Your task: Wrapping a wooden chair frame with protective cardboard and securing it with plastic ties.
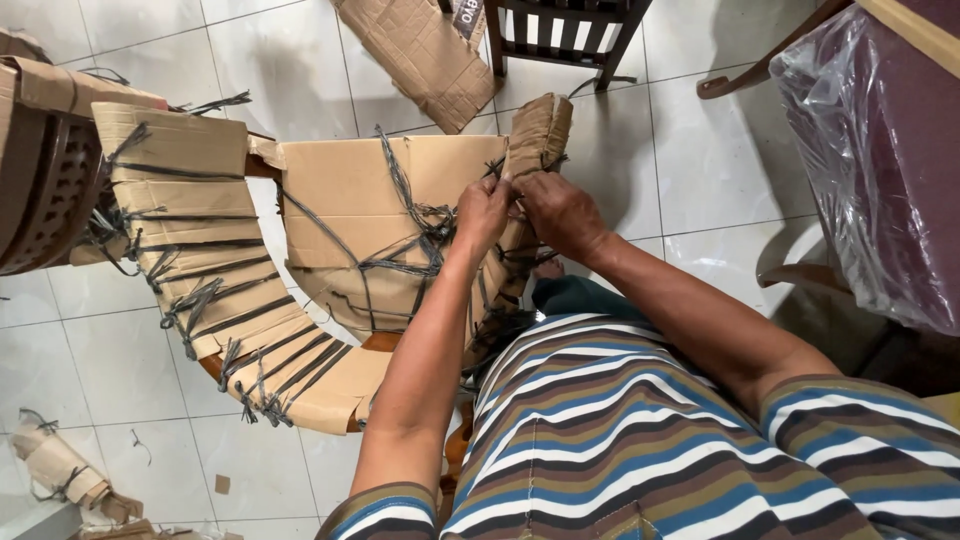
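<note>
A wooden chair (380, 342) lies wrapped in brown cardboard (340, 185) tied down with grey string (415, 215). My left hand (482, 212) and my right hand (558, 210) meet at the chair's right cardboard-covered arm (538, 130). Both pinch the grey string at a knot there, fingers closed on it. The curved left arm (200, 250) of the chair carries many string bindings. My striped shirt (620, 430) fills the lower right.
A loose cardboard sheet (425, 55) lies on the white tiled floor (300, 60) beyond the chair. A dark wooden chair (560, 35) stands at the top. A plastic-wrapped maroon seat (880, 150) is at right. Another wrapped chair (40, 160) sits at left; cardboard scraps (60, 465) lie lower left.
</note>
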